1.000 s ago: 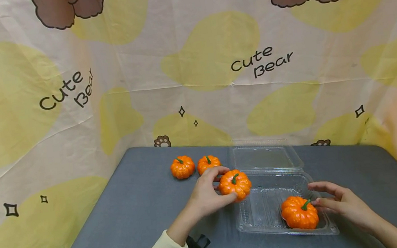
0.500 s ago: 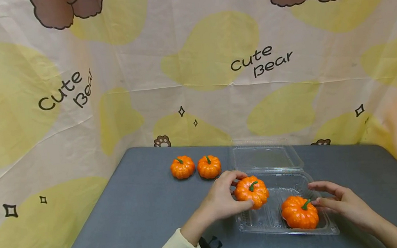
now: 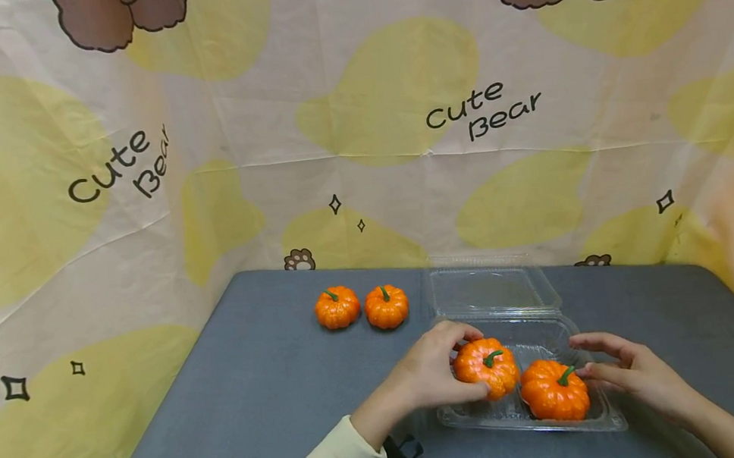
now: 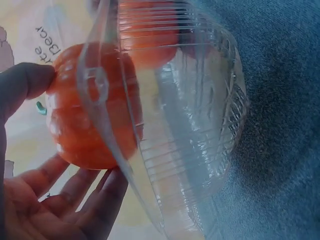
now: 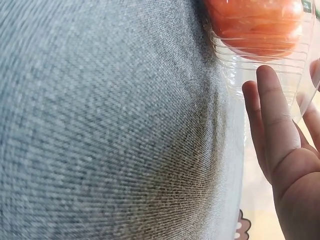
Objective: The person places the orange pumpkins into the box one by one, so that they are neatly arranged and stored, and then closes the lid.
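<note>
- The left hand (image 3: 429, 370) is gripping a small orange pumpkin (image 3: 486, 367), with the thumb and the fingers curled around its sides, and is holding it inside the clear plastic clamshell box (image 3: 597, 421), at the left part of the tray.
- The right hand (image 3: 632, 372) is resting beside the right edge of the box with straight, relaxed fingers; it is gripping nothing, and the fingertips are very near to a second pumpkin (image 3: 555, 391), perhaps touching its stem.
- The second pumpkin is already sitting in the right part of the tray, just beside the first one.
- As I judge it, two pumpkins are now in the box, but the hand is not yet releasing the left one.
- Two more pumpkins (image 3: 361, 306) are waiting side by side on the grey table (image 3: 250, 396), well apart from the box, behind the left hand.
- The lid (image 3: 488, 290) of the box is lying open toward the back, with nothing in it.
</note>
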`<action>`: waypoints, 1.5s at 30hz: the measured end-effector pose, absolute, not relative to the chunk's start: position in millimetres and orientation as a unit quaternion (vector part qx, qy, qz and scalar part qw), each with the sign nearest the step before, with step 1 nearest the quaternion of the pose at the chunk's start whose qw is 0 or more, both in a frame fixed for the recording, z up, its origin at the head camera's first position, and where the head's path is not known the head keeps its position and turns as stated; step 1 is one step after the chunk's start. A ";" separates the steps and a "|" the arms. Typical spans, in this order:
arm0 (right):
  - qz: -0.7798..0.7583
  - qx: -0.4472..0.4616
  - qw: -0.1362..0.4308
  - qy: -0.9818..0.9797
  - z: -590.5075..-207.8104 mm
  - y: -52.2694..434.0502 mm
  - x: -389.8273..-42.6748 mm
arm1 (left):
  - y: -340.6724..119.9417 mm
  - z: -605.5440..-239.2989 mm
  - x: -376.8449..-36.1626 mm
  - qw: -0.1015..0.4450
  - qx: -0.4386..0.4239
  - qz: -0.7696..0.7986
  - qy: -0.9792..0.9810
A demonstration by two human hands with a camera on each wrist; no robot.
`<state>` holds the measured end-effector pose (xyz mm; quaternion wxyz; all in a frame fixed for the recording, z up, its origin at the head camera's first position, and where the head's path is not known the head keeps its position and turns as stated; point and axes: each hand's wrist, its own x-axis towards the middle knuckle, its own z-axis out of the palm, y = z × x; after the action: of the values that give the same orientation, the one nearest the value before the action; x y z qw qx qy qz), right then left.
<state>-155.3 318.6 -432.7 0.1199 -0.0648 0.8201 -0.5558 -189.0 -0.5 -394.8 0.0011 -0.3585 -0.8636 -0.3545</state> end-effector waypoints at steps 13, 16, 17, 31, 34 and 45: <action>-0.553 -0.062 0.125 0.821 -433.2 319.7 -156.3 | 9.6 -395.8 -191.9 -0.019 -0.393 -0.256 -0.883; -0.552 -0.067 0.128 0.821 -433.4 320.7 -156.4 | 11.7 -396.3 -192.2 -0.017 -0.397 -0.234 -0.887; -0.551 -0.068 0.129 0.821 -433.4 321.0 -156.3 | 12.4 -396.7 -192.3 -0.017 -0.398 -0.227 -0.889; -0.554 -0.058 0.127 0.821 -432.7 318.5 -155.2 | 18.6 -403.1 -192.6 -0.030 -0.407 -0.185 -0.894; -0.553 -0.059 0.125 0.821 -432.5 318.1 -155.3 | 18.8 -404.6 -193.4 -0.029 -0.409 -0.185 -0.893; -0.547 -0.068 0.127 0.825 -430.9 318.7 -155.7 | 17.8 -405.2 -194.5 -0.030 -0.416 -0.173 -0.892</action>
<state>-155.7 318.7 -430.9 0.1274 -0.0681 0.8246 -0.5469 -194.5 17.8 -405.2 -0.0301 -0.4161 -0.8923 -0.1726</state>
